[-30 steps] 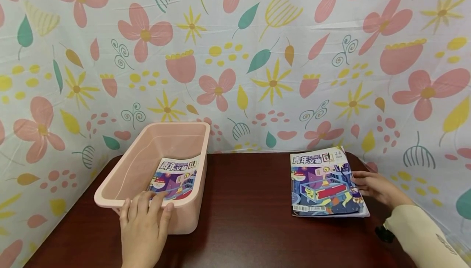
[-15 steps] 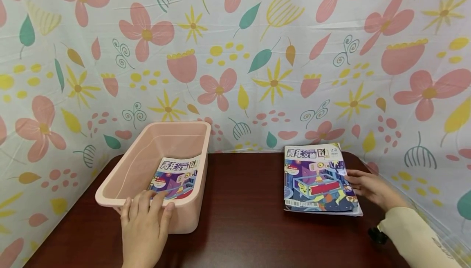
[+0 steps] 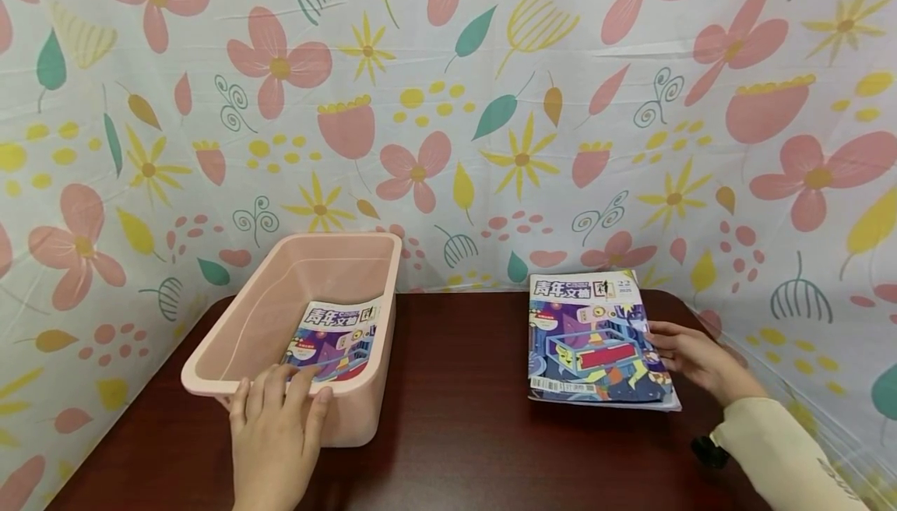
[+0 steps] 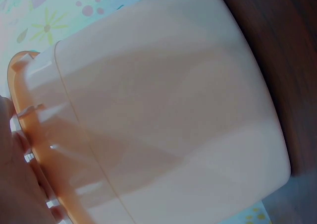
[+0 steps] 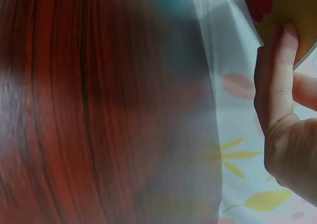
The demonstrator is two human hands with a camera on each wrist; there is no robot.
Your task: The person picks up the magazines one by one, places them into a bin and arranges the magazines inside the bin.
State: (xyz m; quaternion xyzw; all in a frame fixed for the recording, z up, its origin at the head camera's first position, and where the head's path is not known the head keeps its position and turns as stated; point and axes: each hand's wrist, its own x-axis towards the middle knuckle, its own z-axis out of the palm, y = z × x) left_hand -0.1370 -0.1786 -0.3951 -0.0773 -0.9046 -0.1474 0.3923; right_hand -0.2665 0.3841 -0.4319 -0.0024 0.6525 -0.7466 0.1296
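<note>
A pink plastic bin (image 3: 350, 398) stands at the left of the table, its near wall filling most of the left wrist view. My left hand (image 3: 275, 433) holds its near rim, with the fingers hooked over the edge. Inside lies a magazine (image 3: 332, 340) with a purple and blue cover. At the right, my right hand (image 3: 697, 359) pinches the right edge of a similar magazine (image 3: 596, 343), cover up. In the right wrist view its underside (image 5: 277, 11) is olive and red, and fingers (image 5: 282, 75) press against it. White page edges show below the cover; whether it is one copy or more, I cannot tell.
A dark red-brown wooden table (image 3: 462, 417) lies under everything. Behind it and along both sides hangs a white cloth (image 3: 448, 106) printed with flowers and leaves. A small black object (image 3: 710, 452) sits at the right wrist, by the cream sleeve (image 3: 778, 449).
The right hand and its magazine have shifted left, a little at a time. My left hand, the bin and the magazine inside stay where they were.
</note>
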